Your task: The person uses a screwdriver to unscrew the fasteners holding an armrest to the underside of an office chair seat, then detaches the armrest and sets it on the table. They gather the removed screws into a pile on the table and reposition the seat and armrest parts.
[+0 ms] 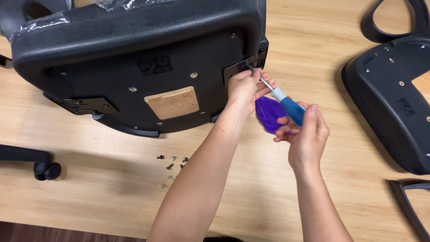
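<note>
Right hand [307, 134] clamped on blue-handled screwdriver [280, 99], left hand [244, 89] pinching its shaft at seat bracket [239, 68], screws [172, 168] on counter [112, 201].

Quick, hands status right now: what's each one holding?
Left hand: closed around the screwdriver shaft near the chair seat bracket.
Right hand: closed on the screwdriver's blue handle.

Bare wooden floor [112, 201] lies open below the overturned chair seat [134, 67], broken only by scattered screws [171, 168]. A caster leg [40, 163] blocks the left edge; a second seat [394, 103] and what looks like an armrest [410, 204] crowd the right.
</note>
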